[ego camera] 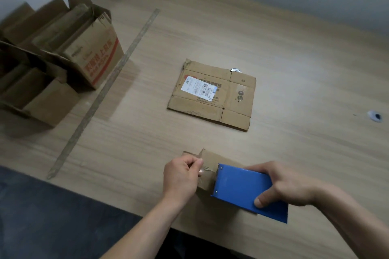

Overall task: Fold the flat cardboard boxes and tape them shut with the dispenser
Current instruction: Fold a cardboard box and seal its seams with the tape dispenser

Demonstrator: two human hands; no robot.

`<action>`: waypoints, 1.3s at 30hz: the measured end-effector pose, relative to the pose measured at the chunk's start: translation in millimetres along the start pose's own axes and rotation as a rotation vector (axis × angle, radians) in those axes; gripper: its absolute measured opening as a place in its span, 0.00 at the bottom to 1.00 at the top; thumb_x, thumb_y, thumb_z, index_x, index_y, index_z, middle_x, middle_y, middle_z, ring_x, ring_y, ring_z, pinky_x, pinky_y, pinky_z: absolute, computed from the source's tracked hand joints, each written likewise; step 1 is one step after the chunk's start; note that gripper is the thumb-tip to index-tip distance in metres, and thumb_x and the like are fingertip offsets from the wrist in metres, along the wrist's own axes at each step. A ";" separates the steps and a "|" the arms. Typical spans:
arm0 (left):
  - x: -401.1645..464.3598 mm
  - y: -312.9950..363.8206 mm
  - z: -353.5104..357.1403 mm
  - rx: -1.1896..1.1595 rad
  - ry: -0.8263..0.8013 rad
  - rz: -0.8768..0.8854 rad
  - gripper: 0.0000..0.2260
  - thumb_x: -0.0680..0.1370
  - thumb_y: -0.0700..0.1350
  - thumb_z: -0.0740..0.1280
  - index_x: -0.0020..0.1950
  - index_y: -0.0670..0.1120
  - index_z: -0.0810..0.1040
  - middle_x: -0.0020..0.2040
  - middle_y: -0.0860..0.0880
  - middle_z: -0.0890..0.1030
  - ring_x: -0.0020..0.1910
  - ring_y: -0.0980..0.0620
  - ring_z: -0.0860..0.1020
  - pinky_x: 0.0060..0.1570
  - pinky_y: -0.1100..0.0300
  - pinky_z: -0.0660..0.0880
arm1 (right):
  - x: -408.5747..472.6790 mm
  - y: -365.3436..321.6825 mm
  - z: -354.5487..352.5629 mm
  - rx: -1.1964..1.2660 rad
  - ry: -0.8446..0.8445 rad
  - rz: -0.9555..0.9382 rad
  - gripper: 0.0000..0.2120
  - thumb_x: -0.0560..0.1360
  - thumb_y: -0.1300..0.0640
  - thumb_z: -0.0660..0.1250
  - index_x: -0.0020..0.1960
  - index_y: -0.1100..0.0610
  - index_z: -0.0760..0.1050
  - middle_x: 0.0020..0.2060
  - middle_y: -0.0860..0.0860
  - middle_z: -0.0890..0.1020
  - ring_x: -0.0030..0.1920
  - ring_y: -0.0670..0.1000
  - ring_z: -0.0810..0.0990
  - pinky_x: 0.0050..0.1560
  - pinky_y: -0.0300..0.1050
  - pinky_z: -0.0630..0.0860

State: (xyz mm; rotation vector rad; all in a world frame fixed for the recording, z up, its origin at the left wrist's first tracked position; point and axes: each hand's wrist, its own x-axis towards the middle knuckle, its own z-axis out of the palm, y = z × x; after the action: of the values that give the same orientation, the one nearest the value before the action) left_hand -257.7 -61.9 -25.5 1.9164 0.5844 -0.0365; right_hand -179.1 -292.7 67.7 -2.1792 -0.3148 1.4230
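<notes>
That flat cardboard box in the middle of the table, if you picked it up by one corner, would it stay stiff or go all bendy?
The flat cardboard box would probably bend along its creases, since fold lines and flap cuts show across it. Between creases it likely stays fairly stiff. It looks thin and empty, so it is probably light, and pushed, it would likely slide across the smooth table rather than tip.

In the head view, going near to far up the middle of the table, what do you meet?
Blue tape dispenser gripped by the right hand → small box that the left hand pinches → flat cardboard box → round metal object.
</notes>
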 end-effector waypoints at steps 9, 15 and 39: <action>9.3 -6.9 -3.4 -0.047 -0.020 -0.122 0.09 0.77 0.46 0.72 0.37 0.47 0.84 0.28 0.52 0.81 0.30 0.55 0.81 0.39 0.51 0.80 | 5.3 -6.8 2.4 -0.011 0.031 0.019 0.26 0.60 0.46 0.75 0.58 0.40 0.81 0.48 0.44 0.85 0.47 0.45 0.83 0.47 0.43 0.79; 15.7 -8.6 -3.9 -0.036 -0.045 -0.120 0.10 0.78 0.46 0.71 0.38 0.46 0.84 0.30 0.50 0.82 0.31 0.56 0.82 0.41 0.48 0.81 | 7.3 -8.5 3.8 0.008 0.038 0.038 0.27 0.60 0.47 0.75 0.59 0.44 0.81 0.49 0.45 0.84 0.47 0.46 0.83 0.43 0.38 0.76; -23.3 -39.1 4.8 0.710 -0.381 0.619 0.39 0.75 0.47 0.57 0.79 0.49 0.35 0.80 0.52 0.32 0.77 0.51 0.31 0.77 0.49 0.38 | 9.5 -13.1 4.6 -0.030 0.041 0.087 0.26 0.61 0.47 0.76 0.59 0.44 0.80 0.50 0.46 0.83 0.50 0.49 0.82 0.51 0.51 0.81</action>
State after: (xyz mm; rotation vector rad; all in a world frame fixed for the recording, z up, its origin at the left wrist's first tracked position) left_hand -293.2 -63.2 -54.4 2.6110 -0.3482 -0.2300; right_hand -178.2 -275.9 65.8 -2.2679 -0.2299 1.4267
